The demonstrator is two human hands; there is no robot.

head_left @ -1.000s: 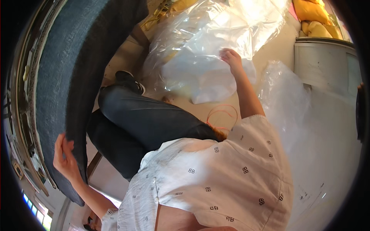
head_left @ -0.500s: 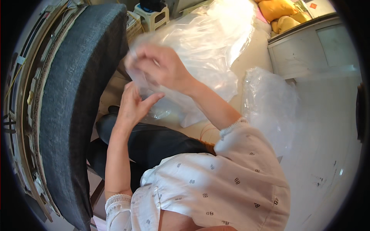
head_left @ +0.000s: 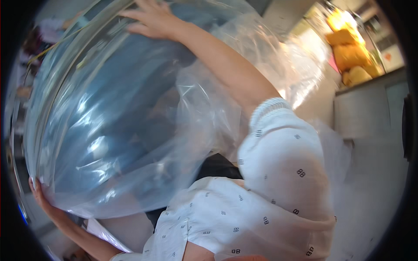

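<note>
A large sheet of clear plastic film [head_left: 143, 174] spreads over the long dark padded piece [head_left: 126, 82] at my left and reaches back to my lap. My right hand [head_left: 153, 19] lies on the film near the far end, its fingers spread apart. At the near left, my left hand [head_left: 40, 195] grips the film's edge. Some of its fingers are hidden behind that edge. Wrinkles and bright reflections partly veil the padded piece beneath.
More crumpled clear plastic [head_left: 305, 65] lies on the floor at the far right. Orange-yellow bundles [head_left: 350, 50] sit beyond a grey cabinet [head_left: 365, 113]. Blurred people [head_left: 48, 32] appear at the far left.
My hands, close together over the lap before, are now wide apart. The right has gone forward, the left out to the left. Clear film now covers the padded piece.
</note>
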